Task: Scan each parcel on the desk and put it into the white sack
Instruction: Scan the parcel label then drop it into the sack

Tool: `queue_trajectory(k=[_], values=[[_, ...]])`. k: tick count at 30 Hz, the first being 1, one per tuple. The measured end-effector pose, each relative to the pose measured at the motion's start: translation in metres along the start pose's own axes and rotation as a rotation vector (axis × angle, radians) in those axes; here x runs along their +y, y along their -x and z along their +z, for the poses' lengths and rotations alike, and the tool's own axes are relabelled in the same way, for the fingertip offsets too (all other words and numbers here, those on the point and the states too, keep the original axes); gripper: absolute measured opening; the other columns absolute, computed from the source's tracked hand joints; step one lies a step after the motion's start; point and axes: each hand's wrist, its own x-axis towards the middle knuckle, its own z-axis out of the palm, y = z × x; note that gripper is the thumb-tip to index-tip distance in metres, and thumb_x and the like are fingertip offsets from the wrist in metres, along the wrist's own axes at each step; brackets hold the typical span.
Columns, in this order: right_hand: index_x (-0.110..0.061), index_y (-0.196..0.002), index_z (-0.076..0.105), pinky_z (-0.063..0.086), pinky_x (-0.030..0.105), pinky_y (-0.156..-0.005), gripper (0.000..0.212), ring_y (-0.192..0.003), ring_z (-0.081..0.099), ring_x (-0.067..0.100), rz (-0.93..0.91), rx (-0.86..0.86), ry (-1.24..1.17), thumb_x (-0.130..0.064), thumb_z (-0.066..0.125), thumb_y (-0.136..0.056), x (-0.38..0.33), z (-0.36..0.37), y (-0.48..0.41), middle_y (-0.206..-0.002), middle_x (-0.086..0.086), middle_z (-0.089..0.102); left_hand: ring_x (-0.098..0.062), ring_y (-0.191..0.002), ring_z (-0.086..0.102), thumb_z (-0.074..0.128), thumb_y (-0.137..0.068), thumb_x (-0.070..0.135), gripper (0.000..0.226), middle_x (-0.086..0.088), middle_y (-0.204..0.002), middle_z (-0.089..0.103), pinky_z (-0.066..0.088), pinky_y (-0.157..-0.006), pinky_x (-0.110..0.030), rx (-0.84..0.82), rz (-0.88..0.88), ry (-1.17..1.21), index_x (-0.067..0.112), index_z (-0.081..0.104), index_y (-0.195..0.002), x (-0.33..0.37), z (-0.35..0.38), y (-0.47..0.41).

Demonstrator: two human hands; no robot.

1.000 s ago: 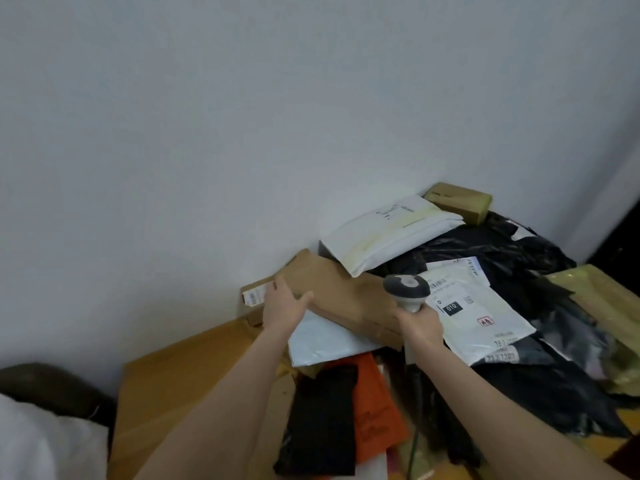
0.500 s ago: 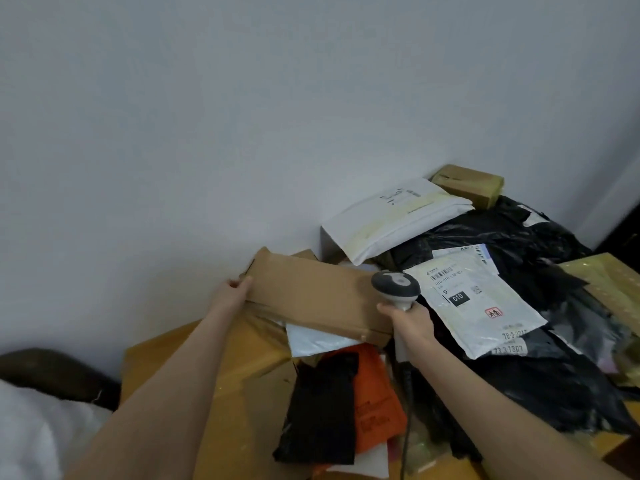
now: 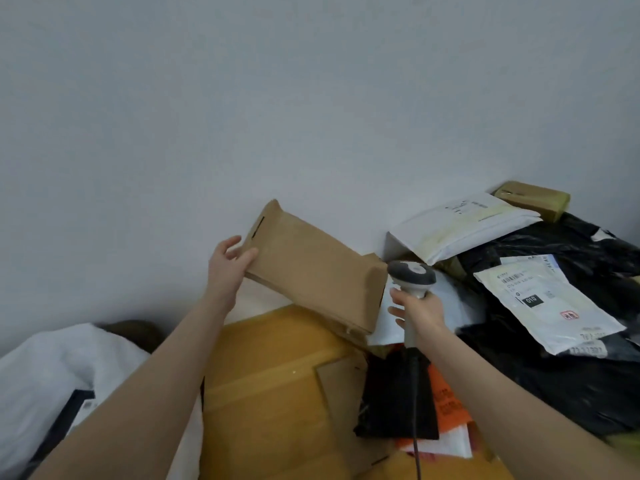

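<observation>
While aloft, L hand (image 3: 230, 263) round box (image 3: 311, 271)

Head view, down over desk (image 3: 277, 393)

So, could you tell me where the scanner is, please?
Head view, right of centre: the right hand grips the scanner upright, just beside the right end of the cardboard box.

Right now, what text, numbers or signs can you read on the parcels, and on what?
"010": white digits on a black patch, white mailer.
Red square sign, same mailer: too blurred to read.
Barcode and small print, same mailer: too small.
Orange bag print: blurred.
White envelope label: too small.
Brown box in the left hand, scanner in the right hand: no text visible.
</observation>
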Motion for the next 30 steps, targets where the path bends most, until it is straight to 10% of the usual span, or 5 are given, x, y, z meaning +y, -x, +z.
queue_trajectory(k=[7,14,22,26,30], values=[[-0.001,-0.114,0.058,0.055,0.032,-0.072,0.038,-0.083,0.070,0.023,-0.006,-0.017,-0.231,-0.020,0.073,-0.086,-0.011,0.026,0.028,-0.096,0.013,0.069,-0.008,-0.114,0.047,0.075,-0.079,0.021,0.073,0.006,-0.130,0.044,0.044,-0.094,-0.024,-0.022,0.289,-0.192,0.021,0.038,-0.142,0.038,0.013,0.022],[-0.007,-0.123,0.059,0.056,0.039,-0.082,0.043,-0.092,0.069,0.032,0.078,-0.077,-0.414,-0.033,0.067,-0.090,-0.009,-0.006,0.027,-0.103,0.016,0.069,-0.014,-0.116,0.047,0.079,-0.075,0.028,0.071,0.004,-0.126,0.045,0.045,-0.099,-0.034,-0.424,0.352,-0.490,0.024,0.041,-0.134,0.020,0.033,0.050],[-0.010,-0.109,0.058,0.053,0.043,-0.090,0.040,-0.103,0.066,0.037,0.160,-0.272,-0.386,-0.045,0.062,-0.090,-0.013,-0.005,0.032,-0.110,0.021,0.066,-0.031,-0.129,0.041,0.027,-0.085,0.072,0.070,-0.004,-0.139,0.042,0.042,-0.098,-0.061,-0.539,-0.442,0.302,0.033,0.040,-0.141,0.017,0.019,0.066],[-0.010,-0.106,0.063,0.059,0.034,-0.065,0.041,-0.070,0.071,0.027,0.186,-0.303,-0.382,-0.046,0.066,-0.087,-0.013,0.002,0.037,-0.082,0.012,0.073,-0.047,-0.135,0.030,0.052,-0.084,0.062,0.082,-0.025,-0.152,0.023,0.034,-0.097,-0.070,-0.539,-0.857,0.452,0.019,0.026,-0.149,-0.031,0.010,0.084],[-0.011,-0.113,0.060,0.056,0.038,-0.069,0.059,-0.080,0.067,0.029,0.215,-0.271,-0.309,-0.059,0.068,-0.079,-0.002,-0.010,0.040,-0.095,0.012,0.070,-0.049,-0.136,0.027,0.068,-0.077,0.055,0.099,-0.028,-0.154,0.013,0.043,-0.091,-0.063,-0.597,-0.973,0.454,0.018,0.016,-0.151,-0.063,0.027,0.120]])
